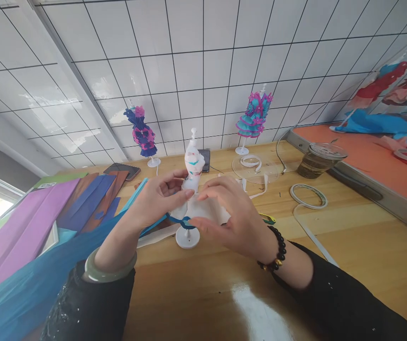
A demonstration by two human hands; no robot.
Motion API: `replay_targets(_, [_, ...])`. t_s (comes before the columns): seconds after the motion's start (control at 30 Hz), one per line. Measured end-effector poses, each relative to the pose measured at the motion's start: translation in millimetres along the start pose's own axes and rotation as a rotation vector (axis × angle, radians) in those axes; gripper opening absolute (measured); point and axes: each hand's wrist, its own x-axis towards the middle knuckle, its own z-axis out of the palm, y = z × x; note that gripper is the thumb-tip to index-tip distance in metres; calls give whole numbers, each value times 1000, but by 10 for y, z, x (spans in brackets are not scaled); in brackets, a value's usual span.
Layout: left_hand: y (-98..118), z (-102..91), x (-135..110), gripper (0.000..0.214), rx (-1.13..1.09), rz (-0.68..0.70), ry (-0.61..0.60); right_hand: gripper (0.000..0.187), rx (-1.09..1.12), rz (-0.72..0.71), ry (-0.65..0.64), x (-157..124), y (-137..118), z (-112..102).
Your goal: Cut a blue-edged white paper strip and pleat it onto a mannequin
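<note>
A small white mannequin [193,163] stands upright on a round white base [187,238], its torso streaked with turquoise and pink. A white skirt [203,208] flares from its waist. My left hand [166,194] curls round the mannequin at the waist, with the thumb across the front. My right hand [234,213] is cupped at the skirt's right side, thumb and fingers apart. Its thumb tip lies by a blue strip [178,219] along the lower front of the skirt. Whether that thumb presses on the strip I cannot tell.
Crepe paper sheets [29,222] in several colours cover the left side. Two dressed mannequins [144,135] [255,118] stand by the tiled wall. Phones, a tape roll [309,196], a clear plastic disc [274,173], a cutter [268,218] and a cup of liquid [319,160] lie around.
</note>
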Motion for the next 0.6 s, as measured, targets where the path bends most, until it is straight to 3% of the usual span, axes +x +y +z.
replay_targets(0.17, [14,17,-11,46,2,-1,8,23,-241,-284,-54,-48,-3,40])
replay_targets(0.23, [9,24,-5,43,-4,50,20,12,-325,-320,-33,-65,-1,53])
replay_targets(0.33, [-9,26,7,40,-11,94,36,17,-367,-369,-32,-87,-17,76])
replay_targets(0.6, [-21,3,4,49,61,5,56,24,-423,-433,-48,-121,-75,198])
